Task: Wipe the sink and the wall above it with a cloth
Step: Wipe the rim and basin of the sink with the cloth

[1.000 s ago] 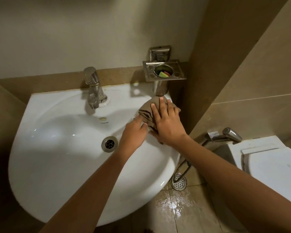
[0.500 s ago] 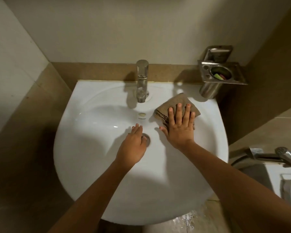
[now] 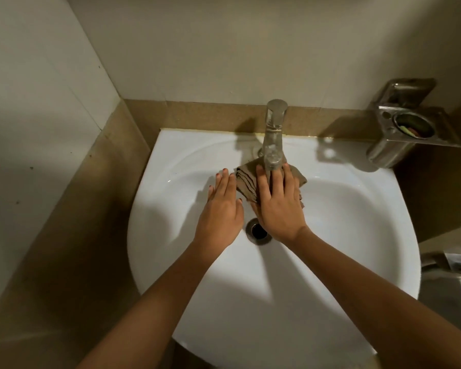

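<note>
**Cloth pressed to the back slope of the basin, under the tap**

The right hand [image 3: 280, 206] lies flat on the brown striped cloth [image 3: 248, 179], fingers [image 3: 288, 179] spread and straight, pressing rather than gripping; the folded cloth sits on the inner back slope of the white sink [image 3: 357, 209], directly below the tap [image 3: 273, 137]. A flat palm spreads pressure across the fabric, which suits scrubbing a curved surface. The left hand [image 3: 220, 209] rests open on the bare porcelain just beside the cloth, holding nothing, probably to brace the body while leaning over the bowl.

The drain [image 3: 258, 231] shows between the two wrists, partly covered by the right hand. The tap spout hangs over the right fingertips and would likely block a straight push upward toward the ledge, so the cloth would have to pass around it. On the right, a metal holder [image 3: 410, 134] juts from the wall above the rim and crowds that corner. The wall [image 3: 224, 49] above the sink appears not yet reached by the cloth.
</note>
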Tool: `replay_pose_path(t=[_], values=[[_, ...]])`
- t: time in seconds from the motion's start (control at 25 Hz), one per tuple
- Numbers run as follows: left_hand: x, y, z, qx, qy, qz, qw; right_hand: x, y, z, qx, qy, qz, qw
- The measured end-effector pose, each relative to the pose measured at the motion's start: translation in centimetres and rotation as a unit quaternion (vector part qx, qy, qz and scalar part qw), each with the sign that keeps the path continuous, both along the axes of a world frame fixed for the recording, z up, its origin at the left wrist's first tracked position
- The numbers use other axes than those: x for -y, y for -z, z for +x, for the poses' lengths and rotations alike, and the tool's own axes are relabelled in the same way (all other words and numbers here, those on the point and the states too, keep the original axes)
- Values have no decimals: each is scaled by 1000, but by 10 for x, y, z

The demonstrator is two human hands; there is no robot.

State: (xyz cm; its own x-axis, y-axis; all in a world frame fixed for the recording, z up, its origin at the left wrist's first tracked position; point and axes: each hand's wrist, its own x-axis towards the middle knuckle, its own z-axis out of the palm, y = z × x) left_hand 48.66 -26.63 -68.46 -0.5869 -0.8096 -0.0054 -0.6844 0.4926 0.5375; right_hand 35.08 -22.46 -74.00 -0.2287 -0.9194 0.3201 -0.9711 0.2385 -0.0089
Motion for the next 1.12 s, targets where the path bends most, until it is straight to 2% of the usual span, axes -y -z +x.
replay_pose_path(t=[0.24, 0.4, 0.48, 0.64, 0.68, 0.8, 0.92, 1.04, 1.12], values=[[35, -8, 16, 77, 44, -36, 995, 24, -11, 29, 12, 3, 41, 999], [68, -10, 25, 77, 33, -31, 996, 62, -30, 44, 65, 27, 85, 994], [84, -10, 33, 72, 23, -47, 996, 77, -35, 46, 59, 15, 95, 994], [103, -4, 64, -44, -91, -118, 988, 101, -44, 40, 71, -38, 115, 990], [106, 0, 72, -68, -131, -111, 983, 105, -45, 41, 71, -40, 106, 991], [110, 9, 92, -121, -256, 19, 959, 113, -44, 53, 62, -64, 98, 991], [102, 12, 101, -188, -348, 132, 909, 140, -46, 79, 69, -123, 88, 986], [93, 5, 103, -279, -406, 165, 855, 163, -48, 100, 70, -162, 95, 980], [90, 3, 104, -312, -405, 142, 847, 167, -46, 103, 73, -163, 90, 980]])
